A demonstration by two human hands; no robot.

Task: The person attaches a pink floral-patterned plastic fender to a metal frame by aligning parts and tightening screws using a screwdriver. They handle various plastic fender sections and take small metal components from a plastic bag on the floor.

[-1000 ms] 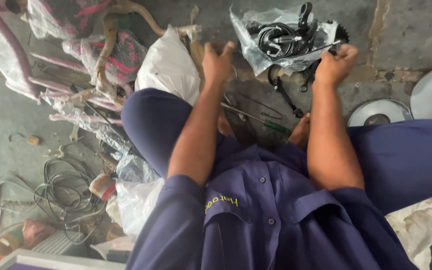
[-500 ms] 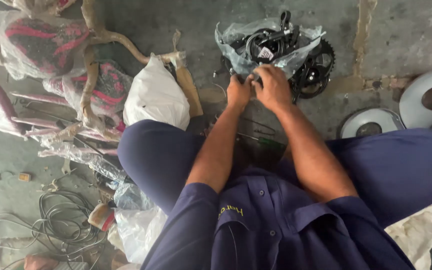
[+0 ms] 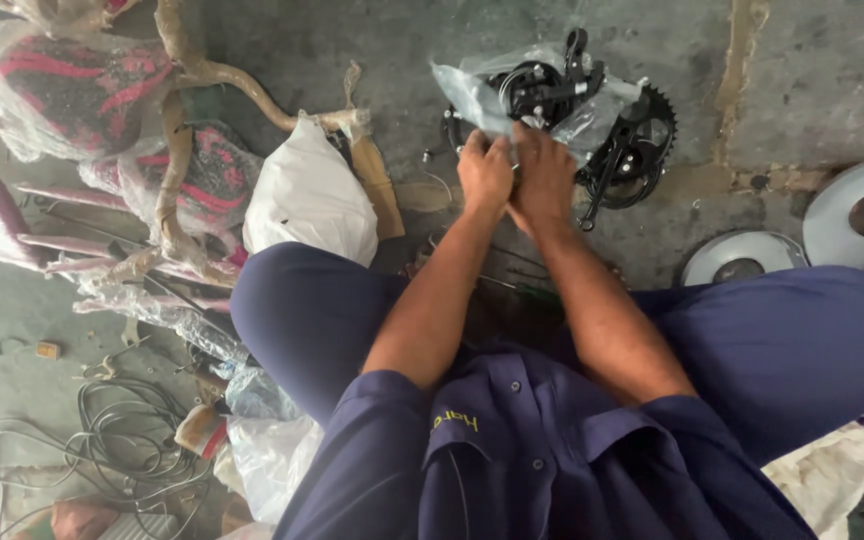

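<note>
Plastic bag (image 3: 482, 95), clear and crumpled, lies on the concrete floor (image 3: 352, 50) directly ahead of the seated person, at the top centre of the head view. It holds black bicycle parts (image 3: 552, 85): cables, levers and brackets packed together. A black chainring with crank (image 3: 637, 140) rests against the right side of the bag, touching it.

Left hand (image 3: 485, 172): fingers curled and closed on the near edge of the bag, thumb side toward the other hand. Right hand (image 3: 544, 170): fingers bent and pressed against the same edge, just beside the left hand, the two hands touching. The right hand appears to pinch the plastic as well, though its fingertips are hidden under the knuckles and the grip cannot be confirmed. Both forearms extend forward between the knees, which are covered by dark blue trousers (image 3: 302, 310).

Surroundings: a white bag (image 3: 307, 195) stands left of the hands, near the left knee. Wrapped bicycle frame parts (image 3: 72, 90) with red and black pattern lie further left. Loose grey cables (image 3: 102, 440) are coiled on the floor at lower left. Two round white discs (image 3: 742, 255) sit at right, beyond the right knee.
</note>
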